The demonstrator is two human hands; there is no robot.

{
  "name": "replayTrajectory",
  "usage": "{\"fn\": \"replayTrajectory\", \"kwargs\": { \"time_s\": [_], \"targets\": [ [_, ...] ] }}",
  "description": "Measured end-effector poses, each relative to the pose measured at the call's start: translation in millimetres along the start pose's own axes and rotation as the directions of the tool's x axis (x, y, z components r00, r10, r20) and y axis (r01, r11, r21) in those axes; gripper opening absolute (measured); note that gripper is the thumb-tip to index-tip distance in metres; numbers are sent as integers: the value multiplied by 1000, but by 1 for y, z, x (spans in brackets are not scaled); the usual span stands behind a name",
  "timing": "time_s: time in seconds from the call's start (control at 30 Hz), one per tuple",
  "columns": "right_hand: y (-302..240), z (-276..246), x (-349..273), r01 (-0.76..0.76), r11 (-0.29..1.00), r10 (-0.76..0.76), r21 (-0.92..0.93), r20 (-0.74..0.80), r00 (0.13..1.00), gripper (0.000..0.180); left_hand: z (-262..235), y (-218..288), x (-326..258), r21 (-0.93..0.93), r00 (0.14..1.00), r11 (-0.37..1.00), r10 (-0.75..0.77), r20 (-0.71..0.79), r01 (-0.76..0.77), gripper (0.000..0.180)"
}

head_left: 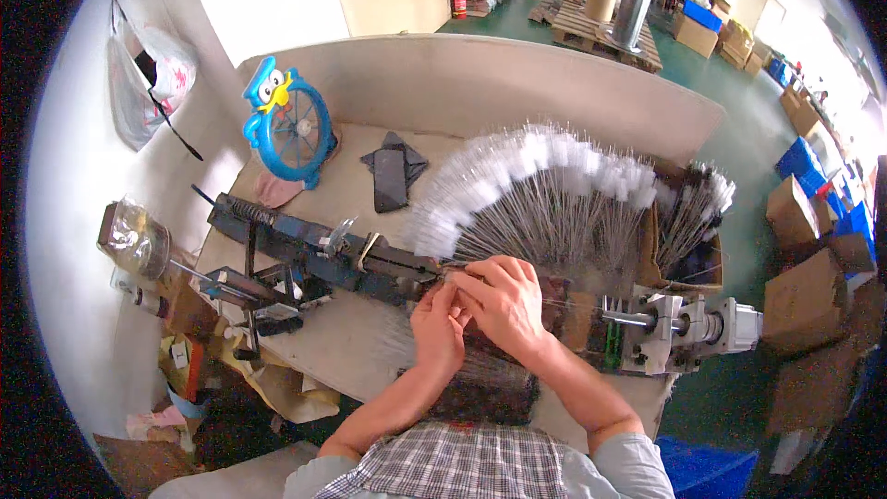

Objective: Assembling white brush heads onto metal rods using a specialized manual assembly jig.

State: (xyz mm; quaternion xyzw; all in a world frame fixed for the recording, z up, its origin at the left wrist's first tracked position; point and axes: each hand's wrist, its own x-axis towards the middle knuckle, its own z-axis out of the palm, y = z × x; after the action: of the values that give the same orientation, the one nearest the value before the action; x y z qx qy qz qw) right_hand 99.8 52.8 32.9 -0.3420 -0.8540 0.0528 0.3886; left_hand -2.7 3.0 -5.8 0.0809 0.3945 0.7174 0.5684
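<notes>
My left hand (437,328) and my right hand (506,303) meet at the middle of the bench machine, fingertips pinched together. What they pinch is too small and covered to make out. Just left of them runs the machine's dark rail (305,233), with a spring and a clamp on it. On the right, a motor-driven shaft (637,318) points toward my hands. Beyond my fingers, a large fan of wire brushes (545,162) with white bristles lies on the table. Loose thin bristles (393,342) lie beside my left wrist, and a dark pad shows below the hands.
A blue duck-shaped fan (296,125) and a dark phone (390,180) stand and lie at the back left. To the right, a cardboard box (688,268) holds dark-bristled brushes. A low panel (517,69) borders the far table edge. A clear-covered lamp-like part (139,238) juts in at left.
</notes>
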Motion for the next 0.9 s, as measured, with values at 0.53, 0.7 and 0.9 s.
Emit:
{"fn": "replayTrajectory", "kwargs": {
  "time_s": [0.53,0.7,0.9],
  "targets": [
    [2,-11,-5,-51,997,47,59,55,997,24,-3,-7,0,8,994,997,71,78,-72,7],
    [0,-15,-4,-66,995,60,74,82,995,26,5,-1,-3,-175,1000,984,-26,14,28,3],
    [-2,-18,-8,-97,995,95,17,98,991,26,-1,-4,-1,-99,999,995,-30,34,33,6]
  ]
}}
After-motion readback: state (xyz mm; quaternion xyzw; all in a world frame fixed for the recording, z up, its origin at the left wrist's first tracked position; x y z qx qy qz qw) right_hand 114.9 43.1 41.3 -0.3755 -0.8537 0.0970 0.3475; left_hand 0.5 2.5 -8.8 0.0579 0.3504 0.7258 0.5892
